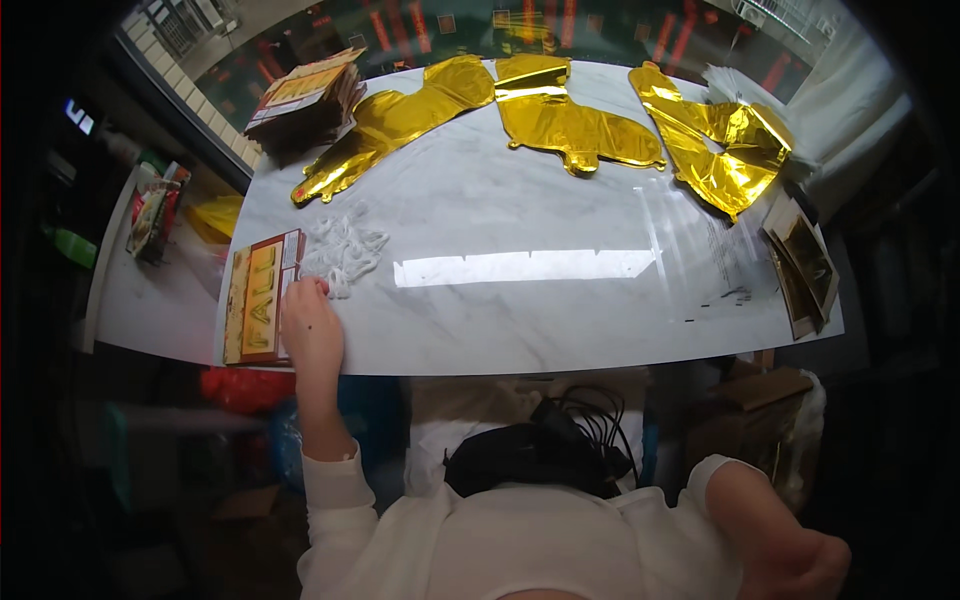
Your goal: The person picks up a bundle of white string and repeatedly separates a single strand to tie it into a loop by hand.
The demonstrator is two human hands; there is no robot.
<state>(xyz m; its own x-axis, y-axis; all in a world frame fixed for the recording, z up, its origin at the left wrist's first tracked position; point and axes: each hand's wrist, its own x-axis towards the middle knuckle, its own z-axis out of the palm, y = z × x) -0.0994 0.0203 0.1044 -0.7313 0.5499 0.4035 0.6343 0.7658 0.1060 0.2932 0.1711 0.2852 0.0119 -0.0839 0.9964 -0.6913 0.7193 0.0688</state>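
1. The person's left hand (311, 325) lies on the near left part of the white marble-patterned tabletop (520, 310), fingers curled downward; whether they pinch anything cannot be told from this angle.
2. Its fingertips touch the right edge of a flat rectangular card pack with gold lettering on a red-brown ground (260, 300), which lies at the table's left edge (partly under the hand).
3. Just beyond the fingertips, touching the pack's upper right corner, sits a loose tangle of white ribbon (342, 250).
4. The right hand (810, 565) hangs low at the lower right, well off the table, closed into a loose fist; nothing shows in it.
5. Three deflated gold foil balloons (575, 125) lie spread across the far side of the table.
6. A stack of brown card packs (305, 100) rests at the far left corner, and a second, smaller stack of dark card packs (805, 265) lies at the right edge.
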